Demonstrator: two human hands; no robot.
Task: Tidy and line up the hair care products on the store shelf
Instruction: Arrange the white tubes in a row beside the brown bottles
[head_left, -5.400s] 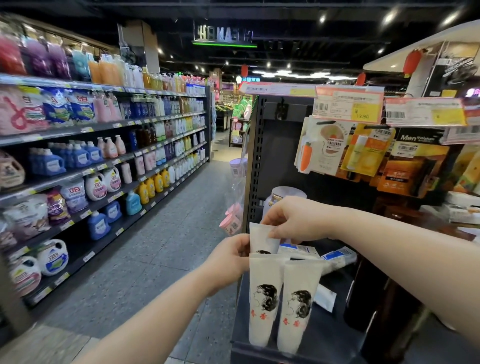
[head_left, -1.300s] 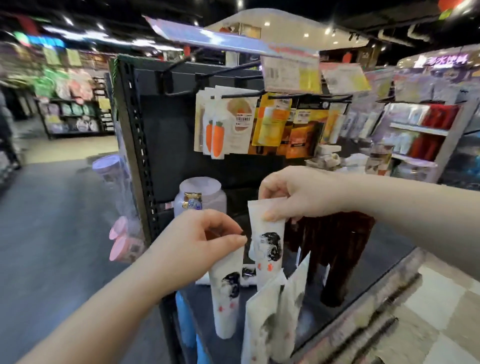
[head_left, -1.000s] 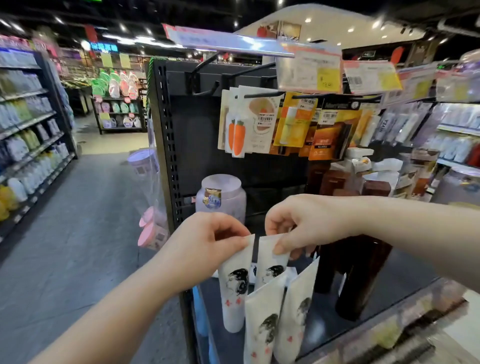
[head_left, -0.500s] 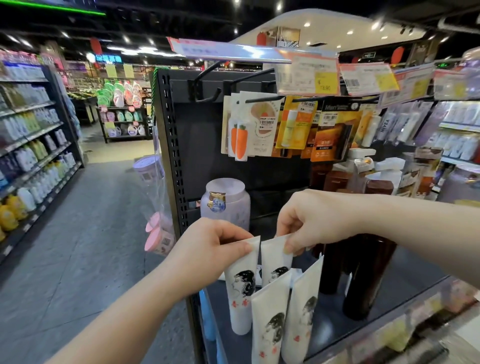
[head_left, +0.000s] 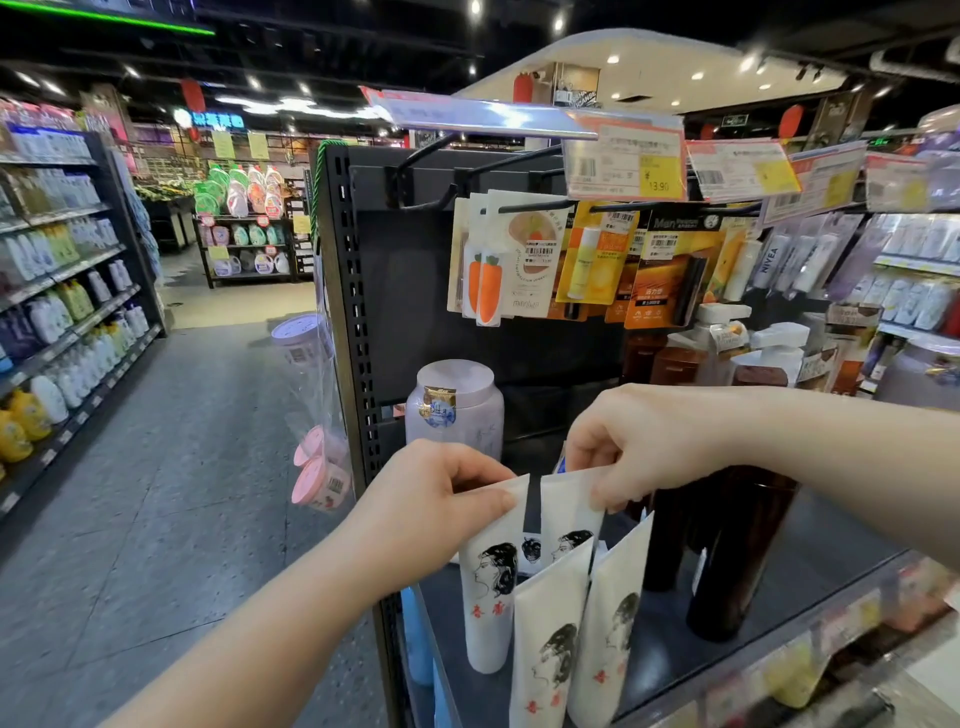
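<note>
Several white tubes printed with a woman's head stand cap-down on the dark shelf (head_left: 675, 654). My left hand (head_left: 431, 509) pinches the flat top of the back left tube (head_left: 488, 597). My right hand (head_left: 639, 441) pinches the top of the back right tube (head_left: 569, 519) beside it. Two more tubes stand in front: a front left tube (head_left: 545, 644) and a front right tube (head_left: 610, 629). Another tube with the same print (head_left: 531, 550) shows through the gap between the two held ones.
Dark brown bottles (head_left: 727, 561) stand right of the tubes. A pale lilac jar (head_left: 457, 410) sits behind them. Carded products (head_left: 504, 260) and price tags (head_left: 623, 166) hang overhead. Pink tubs (head_left: 317, 473) hang off the shelf's left post. The aisle floor (head_left: 156, 493) lies left.
The two held tubes have come down from a raised, spread position and now stand side by side behind the front pair. The view has swung back and steadied on the shelf.
</note>
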